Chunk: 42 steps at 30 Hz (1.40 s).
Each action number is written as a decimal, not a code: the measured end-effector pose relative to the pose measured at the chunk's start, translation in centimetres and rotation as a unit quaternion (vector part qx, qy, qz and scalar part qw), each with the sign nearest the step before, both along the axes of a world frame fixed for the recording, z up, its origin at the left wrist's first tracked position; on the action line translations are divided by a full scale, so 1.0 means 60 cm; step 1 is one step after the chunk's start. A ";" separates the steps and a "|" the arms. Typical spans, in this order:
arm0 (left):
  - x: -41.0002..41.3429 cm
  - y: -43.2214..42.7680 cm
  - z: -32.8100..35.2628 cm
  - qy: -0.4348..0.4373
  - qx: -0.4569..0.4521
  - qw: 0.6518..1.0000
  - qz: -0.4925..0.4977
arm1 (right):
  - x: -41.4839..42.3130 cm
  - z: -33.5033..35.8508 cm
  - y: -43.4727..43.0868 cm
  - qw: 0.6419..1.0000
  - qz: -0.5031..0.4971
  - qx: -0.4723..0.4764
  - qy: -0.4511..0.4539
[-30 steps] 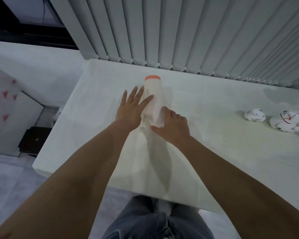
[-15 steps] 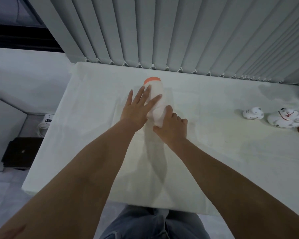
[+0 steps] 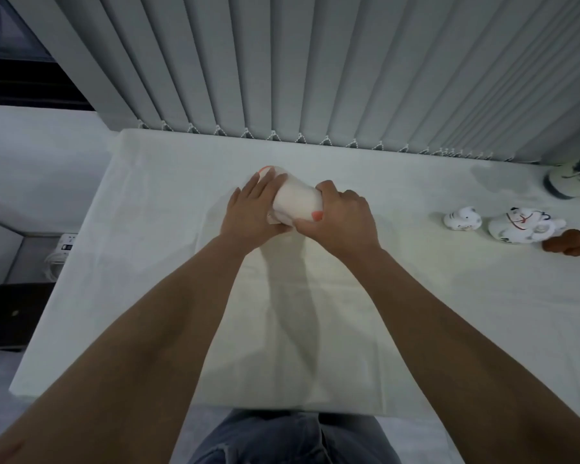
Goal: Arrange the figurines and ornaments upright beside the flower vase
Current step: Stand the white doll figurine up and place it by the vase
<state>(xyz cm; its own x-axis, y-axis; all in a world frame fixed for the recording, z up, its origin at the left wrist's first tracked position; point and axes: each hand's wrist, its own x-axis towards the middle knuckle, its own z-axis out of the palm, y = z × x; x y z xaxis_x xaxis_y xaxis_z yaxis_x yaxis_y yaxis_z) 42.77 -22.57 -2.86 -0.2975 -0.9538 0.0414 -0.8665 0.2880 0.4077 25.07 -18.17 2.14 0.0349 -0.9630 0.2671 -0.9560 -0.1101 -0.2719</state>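
Observation:
A white ornament with an orange end (image 3: 293,199) lies tilted on the white table (image 3: 416,296) at its middle. My left hand (image 3: 252,212) wraps its left side and my right hand (image 3: 344,216) grips its near end. At the right lie a small white cat figurine (image 3: 462,218), a bigger white cat figurine (image 3: 523,226) on its side, and a brown figurine (image 3: 571,242) cut by the frame edge. A dark-and-white vase (image 3: 573,177) stands at the far right by the blinds.
Grey vertical blinds (image 3: 315,68) hang along the table's far edge. Left of the table are a power strip with a coiled cable (image 3: 62,249) and a dark box (image 3: 10,316) on the floor. My jeans (image 3: 282,437) show below the near edge.
My left hand went from lying flat against the ornament to wrapping it. My right hand closed round its near end, and the ornament turned with its orange end leaning left. The view shifted right.

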 end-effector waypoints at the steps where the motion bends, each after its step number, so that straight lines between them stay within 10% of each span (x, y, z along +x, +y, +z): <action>1: -0.004 -0.001 0.003 0.017 -0.007 1.000 -0.004 | -0.006 0.008 -0.001 1.000 -0.001 0.002 -0.020; 9: -0.047 0.002 0.059 0.215 0.109 0.970 -0.028 | -0.050 0.063 -0.015 0.990 -0.039 -0.005 -0.136; 24: -0.087 0.021 0.045 0.297 0.287 0.911 -0.014 | -0.080 0.063 -0.009 0.991 -0.083 -0.024 -0.098; 29: -0.085 0.020 0.044 0.296 0.292 0.909 -0.027 | -0.109 0.037 0.007 0.933 -0.145 -0.016 -0.329; 36: -0.086 0.022 0.040 0.303 0.289 0.908 -0.015 | -0.142 -0.051 0.039 0.913 -0.046 0.252 -0.319; 42: -0.093 0.033 0.046 0.321 0.267 0.909 0.004 | -0.120 -0.063 0.040 0.926 -0.011 0.245 -0.287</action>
<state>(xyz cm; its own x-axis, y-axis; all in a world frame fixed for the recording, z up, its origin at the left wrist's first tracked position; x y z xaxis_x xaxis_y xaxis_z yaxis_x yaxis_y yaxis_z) 37.18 -20.57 -0.08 -0.3694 -0.8907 -0.2651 -0.4014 -0.1044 0.9099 17.86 -15.75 -1.65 0.0011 -0.9725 -0.2330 -0.6397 0.1784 -0.7476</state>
